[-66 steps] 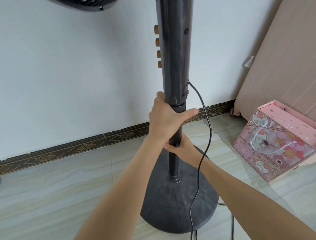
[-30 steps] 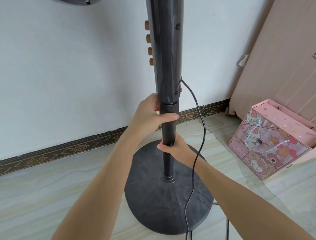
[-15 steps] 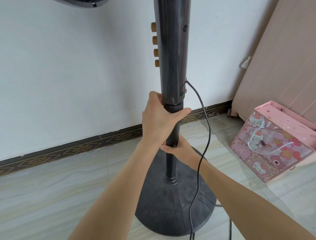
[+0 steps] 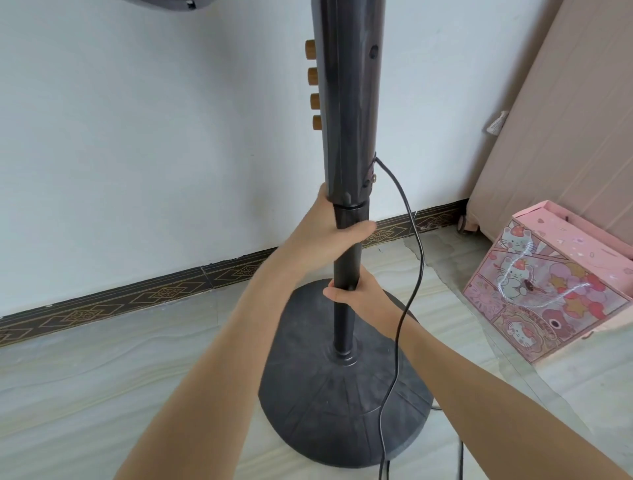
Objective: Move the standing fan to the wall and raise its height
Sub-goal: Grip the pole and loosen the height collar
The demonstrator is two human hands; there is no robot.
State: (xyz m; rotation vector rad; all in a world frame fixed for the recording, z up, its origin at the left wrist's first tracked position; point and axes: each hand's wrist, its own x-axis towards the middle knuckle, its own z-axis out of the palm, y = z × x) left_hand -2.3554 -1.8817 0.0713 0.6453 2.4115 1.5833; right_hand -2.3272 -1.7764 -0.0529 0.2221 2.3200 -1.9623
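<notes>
- Since half a second ago little has shifted: both hands keep the same grip on the pole, and the round base sits in much the same place near the wall.
- Left hand (image 4: 323, 236) is wrapped around the thin lower pole (image 4: 346, 260) just under the collar where the thick upper column (image 4: 347, 113) begins; its thumb crosses the front of the pole and its fingers curl behind.
- Right hand (image 4: 359, 291) is closed on the same pole lower down, the thumb pointing left across the front, well above the base.
- Both forearms reach in from the bottom of the view, the left one passing in front of the base's left side.
- Standing fan: its pole stands upright out of a dark round base (image 4: 318, 404) that rests on the pale tiled floor (image 4: 102, 377), close to the white wall (image 4: 137, 137) and its dark patterned skirting (image 4: 137, 298).
- Four orange-brown knobs (image 4: 314, 73) stick out of the column's left side, one above another.
- A black power cord (image 4: 416, 240) leaves the column's right side, hangs in a loose curve over the right forearm and base, and runs off the bottom edge.
- Only a sliver of the fan head (image 4: 164, 4) shows at the top edge.
- To the right, a pink cartoon-cat gift box (image 4: 555, 284) lies tilted on the floor, in front of a leaning beige panel (image 4: 565, 120).
</notes>
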